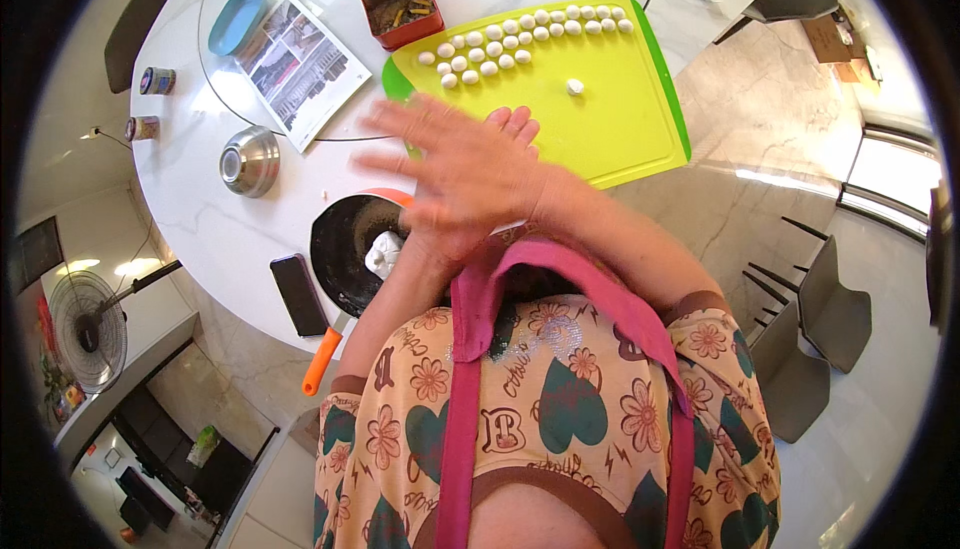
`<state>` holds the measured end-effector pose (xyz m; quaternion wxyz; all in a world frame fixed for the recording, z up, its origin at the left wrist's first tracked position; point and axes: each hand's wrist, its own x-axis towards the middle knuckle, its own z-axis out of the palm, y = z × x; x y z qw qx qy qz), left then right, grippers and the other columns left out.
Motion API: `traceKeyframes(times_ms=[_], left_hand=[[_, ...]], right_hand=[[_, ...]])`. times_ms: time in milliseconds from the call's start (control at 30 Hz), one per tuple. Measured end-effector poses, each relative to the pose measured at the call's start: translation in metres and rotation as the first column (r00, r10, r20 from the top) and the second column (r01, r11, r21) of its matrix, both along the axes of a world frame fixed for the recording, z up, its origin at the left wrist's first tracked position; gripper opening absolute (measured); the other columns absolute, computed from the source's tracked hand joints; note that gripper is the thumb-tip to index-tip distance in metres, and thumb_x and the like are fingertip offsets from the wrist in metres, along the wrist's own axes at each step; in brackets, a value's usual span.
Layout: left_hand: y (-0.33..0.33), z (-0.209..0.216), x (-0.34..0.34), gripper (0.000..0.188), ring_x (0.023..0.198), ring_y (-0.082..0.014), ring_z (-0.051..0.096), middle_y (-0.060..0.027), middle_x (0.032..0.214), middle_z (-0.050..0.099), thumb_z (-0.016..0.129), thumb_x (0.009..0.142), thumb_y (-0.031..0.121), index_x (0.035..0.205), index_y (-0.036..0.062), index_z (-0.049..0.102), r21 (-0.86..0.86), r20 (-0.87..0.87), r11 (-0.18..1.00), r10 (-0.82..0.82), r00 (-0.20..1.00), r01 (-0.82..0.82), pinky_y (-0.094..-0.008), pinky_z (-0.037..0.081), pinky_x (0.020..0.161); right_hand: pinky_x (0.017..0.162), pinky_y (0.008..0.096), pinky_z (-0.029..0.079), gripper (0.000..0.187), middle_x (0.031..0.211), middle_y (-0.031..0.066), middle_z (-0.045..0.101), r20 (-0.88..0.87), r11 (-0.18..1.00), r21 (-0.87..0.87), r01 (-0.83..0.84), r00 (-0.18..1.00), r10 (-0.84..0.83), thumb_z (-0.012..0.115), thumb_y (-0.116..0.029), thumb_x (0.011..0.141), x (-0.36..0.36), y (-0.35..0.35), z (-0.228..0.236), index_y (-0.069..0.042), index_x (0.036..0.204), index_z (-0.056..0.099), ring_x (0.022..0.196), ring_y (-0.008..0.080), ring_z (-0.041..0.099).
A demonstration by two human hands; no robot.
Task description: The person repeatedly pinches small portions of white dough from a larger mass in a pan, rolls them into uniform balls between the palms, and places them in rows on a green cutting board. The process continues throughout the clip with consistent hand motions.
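Observation:
My right hand (pixel 470 169) lies across my left hand, palm over palm, blurred by motion, its fingers spread. Beneath it, my left hand (pixel 515 125) shows only its outstretched fingertips and wrist. Whatever is between the palms is hidden. Just beyond is a lime-green cutting board (pixel 610 114) with rows of small white dough balls (pixel 494 49) along its far side. A single rougher white lump (pixel 575 87) sits apart on the board. Near my left wrist, a larger piece of white dough (pixel 384 254) rests in a black frying pan (pixel 345 234) with an orange handle.
A black phone (pixel 298 294) lies left of the pan. Further left are a steel bowl (pixel 250 162), a printed sheet (pixel 305 69), a blue dish (pixel 238 22) and two small jars (pixel 157 81). A red tin (pixel 401 11) touches the board's far-left corner. Grey chairs (pixel 835 299) stand at right.

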<state>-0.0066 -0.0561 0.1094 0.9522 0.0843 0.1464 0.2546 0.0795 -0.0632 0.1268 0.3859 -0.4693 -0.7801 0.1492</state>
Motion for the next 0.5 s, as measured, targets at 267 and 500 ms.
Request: traceKeyframes(times_ms=[267, 500], left_hand=[[0.006, 0.004, 0.003, 0.091, 0.146, -0.0324, 0.015, -0.0191, 0.157, 0.016, 0.024, 0.092, 0.070, 0.151, 0.0013, 0.015, 0.286, -0.111, 0.958, -0.006, 0.994, 0.038, -0.0464, 0.012, 0.119], [0.022, -0.008, -0.011, 0.075, 0.146, -0.0332, 0.015, -0.0152, 0.157, 0.019, 0.022, 0.099, 0.057, 0.151, 0.0030, 0.018, 0.176, 0.025, 0.983, 0.042, 0.999, -0.046, -0.0480, 0.011, 0.119]], right_hand=[[0.114, 0.0518, 0.023, 0.054, 0.146, 0.0157, 0.040, 0.038, 0.995, 0.031, -0.096, 0.995, 0.095, 0.058, -0.030, 0.079, -0.001, -0.004, 0.006, -0.018, 0.132, 0.053, 0.137, 0.0373, 0.034], [0.114, 0.0520, 0.022, 0.057, 0.147, 0.0174, 0.038, 0.061, 0.984, 0.031, -0.173, 0.983, 0.171, 0.057, -0.027, 0.079, 0.001, -0.021, 0.001, -0.015, 0.134, 0.051, 0.139, 0.0370, 0.031]])
